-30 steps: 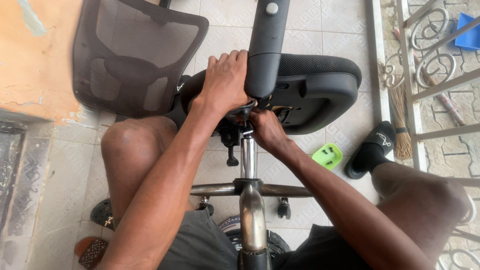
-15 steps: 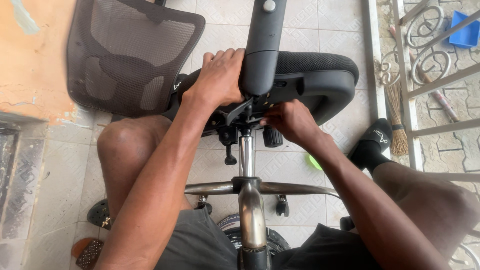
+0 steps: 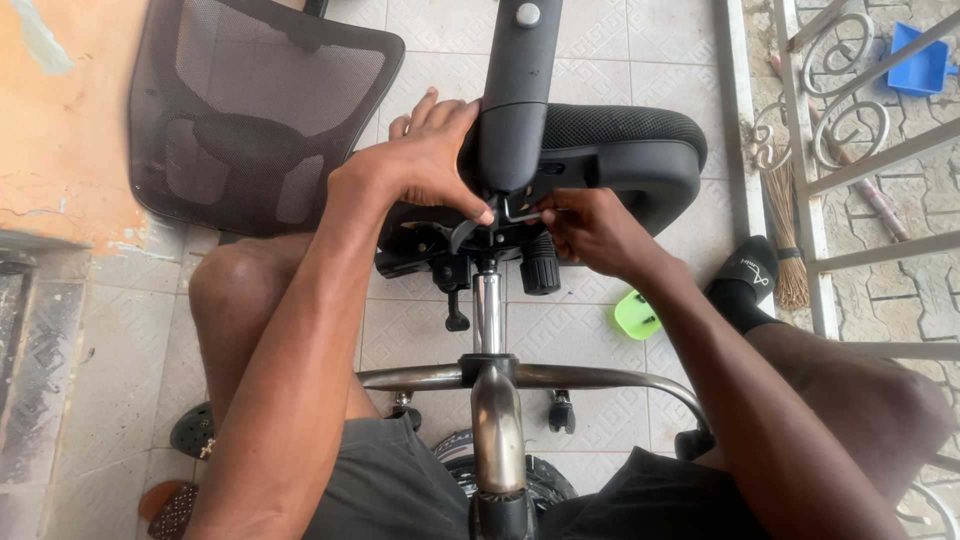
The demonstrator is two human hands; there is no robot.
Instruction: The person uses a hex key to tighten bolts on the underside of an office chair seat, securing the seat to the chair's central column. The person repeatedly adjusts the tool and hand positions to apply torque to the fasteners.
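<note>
we see an office chair seat [image 3: 620, 160] lying tipped over on the tiled floor [image 3: 640, 60], its underside mechanism [image 3: 450, 240] turned toward us and a black armrest [image 3: 515, 100] running up across the middle. a small metal hex key [image 3: 520, 212] sits at the joint where the armrest meets the mechanism. the right hand [image 3: 590, 230] pinches this key between thumb and fingers, closed narrow around it. the left hand [image 3: 425, 165] wraps over the base of the armrest, fingers curled and gripping it, thumb tip just beside the key. below the mechanism the shiny metal column [image 3: 488, 310] drops to the chrome base legs [image 3: 590, 378], which lie between our knees. a black knob [image 3: 540, 268] hangs just right of the column. a mesh chair back [image 3: 250, 110] lies on the floor at upper left, apart from the seat. a bright green object [image 3: 636, 315] rests on the tiles near the right forearm, and a broom [image 3: 785, 240] leans by the metal gate [image 3: 850, 160] at right.
</note>
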